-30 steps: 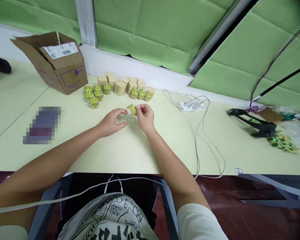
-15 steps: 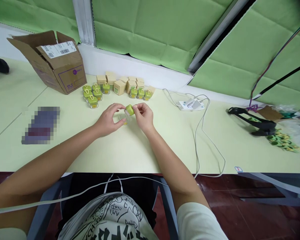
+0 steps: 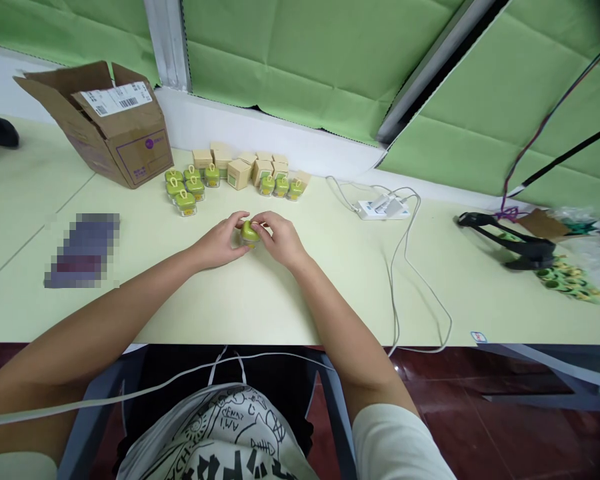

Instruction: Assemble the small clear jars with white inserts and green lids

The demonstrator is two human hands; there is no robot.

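- The cardboard box (image 3: 147, 160), its flaps raised, carries a white label (image 3: 123, 100) with barcodes and fine print too small to read, plus a purple round logo and purple lettering, also illegible.
- The shirt (image 3: 230, 433) bears black doodles and hand-drawn capitals, "CH" among them.
- A small sticker (image 3: 479, 337) sits at the desk's front edge, right of centre; its writing cannot be read.
- The desk (image 3: 330, 293) is pale green, with a seam crossing its left part. Green blinds (image 3: 300, 60) hang beyond the back edge; the floor (image 3: 460, 393) is dark red.
- Along the back edge, left of centre, small tan boxes (image 3: 239, 175) stand behind jars with green lids (image 3: 185, 201) and loops.
- A white power strip (image 3: 365, 211) lies farther right, near the back edge, its cables running to the front edge.
- The green-lidded jar (image 3: 251, 233) is between the hands, midway between front and back edges, left of the desk's centre.
- The left hand (image 3: 217, 245) curves round its side, thumb and fingers clamped about it.
- The right hand (image 3: 283, 243) has thumb and fingertips together on the lid.
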